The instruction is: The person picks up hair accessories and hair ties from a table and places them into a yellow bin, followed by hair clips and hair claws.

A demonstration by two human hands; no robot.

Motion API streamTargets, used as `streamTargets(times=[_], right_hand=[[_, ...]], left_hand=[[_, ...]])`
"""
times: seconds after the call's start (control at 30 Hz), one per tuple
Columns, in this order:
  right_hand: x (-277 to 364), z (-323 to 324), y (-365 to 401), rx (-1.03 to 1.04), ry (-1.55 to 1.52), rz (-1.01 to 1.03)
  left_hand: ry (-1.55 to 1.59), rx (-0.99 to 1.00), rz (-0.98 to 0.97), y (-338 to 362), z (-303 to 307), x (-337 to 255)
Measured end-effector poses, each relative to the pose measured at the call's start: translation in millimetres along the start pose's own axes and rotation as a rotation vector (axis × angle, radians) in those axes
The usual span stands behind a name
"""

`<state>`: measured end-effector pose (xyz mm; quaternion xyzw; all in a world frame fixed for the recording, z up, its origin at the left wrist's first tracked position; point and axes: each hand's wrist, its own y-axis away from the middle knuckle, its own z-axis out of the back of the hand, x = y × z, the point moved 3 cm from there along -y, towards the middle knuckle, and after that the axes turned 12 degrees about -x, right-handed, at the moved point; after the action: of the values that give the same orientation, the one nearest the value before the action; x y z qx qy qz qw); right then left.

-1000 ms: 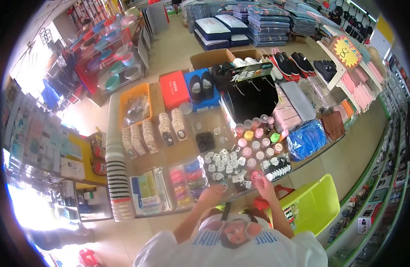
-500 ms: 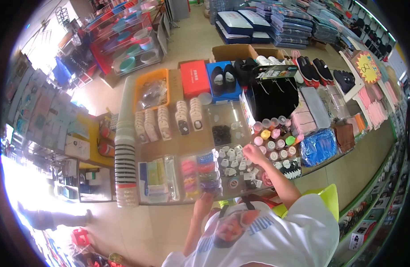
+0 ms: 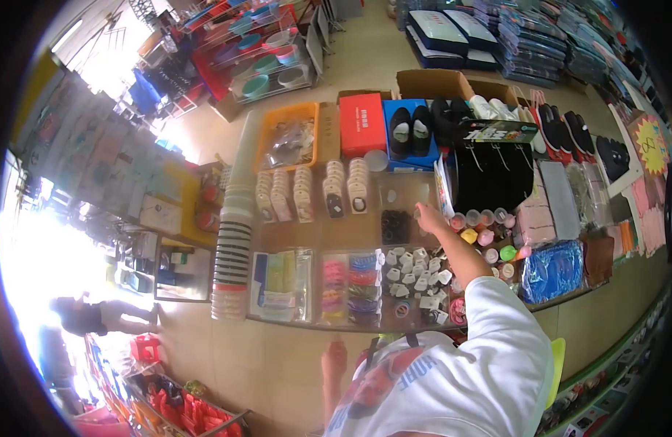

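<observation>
My right hand reaches over the table, between a clear tray of black rings and round-lidded jars. Its fingers look drawn together, and anything between them is too small to make out. Nearer me lie small white tagged items. My left hand hangs low, just off the table's front edge, with its fingers too blurred to read. Packs of coloured bands and flat clear packets lie along that edge.
Stacked cups line the table's left end. An orange basket, a red box, black shoes and a black display stand are behind. A person stands at the far left.
The view has shifted, so the table sits further right in it. My right hand has moved forward from the white tagged items towards the black rings. My left hand has drawn back from the table edge.
</observation>
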<state>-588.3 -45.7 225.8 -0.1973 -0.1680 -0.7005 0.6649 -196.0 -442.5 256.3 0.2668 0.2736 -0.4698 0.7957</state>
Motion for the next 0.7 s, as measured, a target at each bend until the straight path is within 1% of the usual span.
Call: streamTargets(times=[0.07,0.17,0.27,0.33,0.47,0.67,0.7], right_hand=[[-9.0,-11.7,-4.6,0.014,0.067,0.034],[-15.4,-15.0,-4.8,0.023,0.144,0.076],[-17.3,-13.6,-8.6,0.012,0.175,0.068],[-21.0,-20.1,-10.0,0.005,0.166,0.020],[-20.4,-20.1,-5.1,-0.055,0.170,0.033],[-22.2,-7.7,15.3,-0.013,0.161,-0.021],[-23.3,-7.4,17.2,0.006,0.151,-0.032]], left_hand=[[0.036,-0.041,0.023,9.5,-4.3,4.4],[0.051,-0.013,0.131,20.1,-5.5,-2.5],[0.060,0.023,0.129,23.4,-9.5,-2.9],[0.002,0.015,0.068,20.2,-7.7,-4.4],[-0.006,-0.029,-0.026,9.3,-7.9,5.7],[-0.012,-0.012,-0.073,-3.5,-0.2,2.5],[-0.011,0.018,-0.043,-4.9,1.0,0.6]])
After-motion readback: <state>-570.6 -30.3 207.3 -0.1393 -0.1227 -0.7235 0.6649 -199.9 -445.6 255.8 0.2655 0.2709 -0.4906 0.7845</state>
